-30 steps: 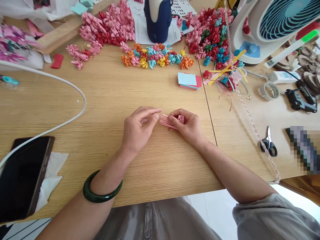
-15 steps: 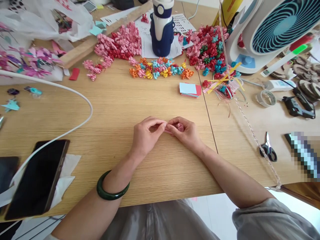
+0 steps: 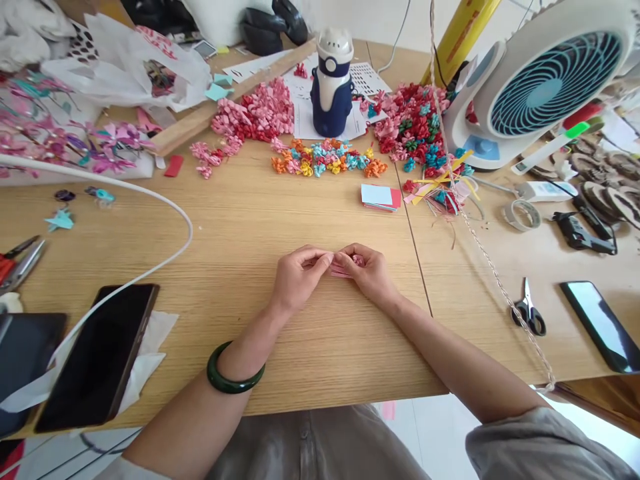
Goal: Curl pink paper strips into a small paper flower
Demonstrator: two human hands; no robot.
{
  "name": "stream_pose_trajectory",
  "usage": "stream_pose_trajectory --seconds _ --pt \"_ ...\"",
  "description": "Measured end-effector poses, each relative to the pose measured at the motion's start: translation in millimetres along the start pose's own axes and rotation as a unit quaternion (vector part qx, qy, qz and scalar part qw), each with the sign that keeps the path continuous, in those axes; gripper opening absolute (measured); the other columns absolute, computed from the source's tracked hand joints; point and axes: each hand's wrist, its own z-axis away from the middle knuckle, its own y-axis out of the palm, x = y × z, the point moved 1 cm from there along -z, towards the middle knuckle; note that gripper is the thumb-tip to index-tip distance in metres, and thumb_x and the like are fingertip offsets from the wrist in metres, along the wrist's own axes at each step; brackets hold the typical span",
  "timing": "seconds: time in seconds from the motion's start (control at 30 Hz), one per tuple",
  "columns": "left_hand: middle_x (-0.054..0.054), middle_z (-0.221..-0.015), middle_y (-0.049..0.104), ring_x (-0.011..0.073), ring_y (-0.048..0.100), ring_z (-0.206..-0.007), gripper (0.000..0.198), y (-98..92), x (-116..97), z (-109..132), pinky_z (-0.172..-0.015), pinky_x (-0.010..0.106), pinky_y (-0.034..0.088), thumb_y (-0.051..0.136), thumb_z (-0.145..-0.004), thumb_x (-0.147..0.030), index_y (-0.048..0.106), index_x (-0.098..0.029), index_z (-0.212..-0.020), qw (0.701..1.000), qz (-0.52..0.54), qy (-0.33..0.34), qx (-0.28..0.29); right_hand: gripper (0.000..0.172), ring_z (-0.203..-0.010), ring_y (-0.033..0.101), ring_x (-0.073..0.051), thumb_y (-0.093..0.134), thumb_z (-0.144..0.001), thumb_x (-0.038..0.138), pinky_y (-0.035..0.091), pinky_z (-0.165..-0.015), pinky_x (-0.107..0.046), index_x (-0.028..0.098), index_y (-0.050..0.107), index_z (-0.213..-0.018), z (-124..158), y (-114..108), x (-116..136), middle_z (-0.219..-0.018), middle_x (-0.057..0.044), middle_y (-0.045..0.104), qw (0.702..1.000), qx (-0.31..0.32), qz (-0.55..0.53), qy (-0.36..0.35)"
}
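Both hands meet over the middle of the wooden table (image 3: 240, 220). Between them is a small pink fringed paper strip (image 3: 341, 269), with a curled part showing inside my right hand. My left hand (image 3: 303, 277) pinches the strip's left end between thumb and forefinger. My right hand (image 3: 367, 272) wraps round the other part, its thumb pressed near the left fingertips. The fingers cover much of the paper. Beyond the hands lies a stack of blue and red paper pieces (image 3: 377, 195). A row of orange, yellow and blue curled paper flowers (image 3: 327, 159) sits further back.
Pink flower piles (image 3: 260, 110) and red flower piles (image 3: 413, 123) flank a bottle (image 3: 331, 93). At right are a fan (image 3: 550, 87), scissors (image 3: 529, 313), a glue gun (image 3: 583, 233) and a phone (image 3: 603, 327). A white cable (image 3: 185, 213) arcs across the left, over a dark tablet (image 3: 97, 360).
The camera view has tilted up slightly, so things sit lower in the picture. More of the pink fringed strip shows between the hands, which keep their pinching hold.
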Motion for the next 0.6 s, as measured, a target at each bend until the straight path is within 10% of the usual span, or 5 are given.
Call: stream_pose_trajectory --seconds 0.6 --pt "0.002 -0.07 0.074 0.0168 0.068 -0.076 0.027 -8.3 -1.4 -5.9 -0.082 0.029 0.055 0.086 -0.077 -0.045 0.081 -0.018 -0.074 0.989 0.107 -0.094 0.027 0.056 -0.062 0.049 -0.01 0.079 -0.07 0.072 0.042 -0.063 -0.027 0.018 0.066 -0.072 -8.5 0.9 9.2 -0.066 0.001 0.062 0.998 0.056 -0.031 0.019"
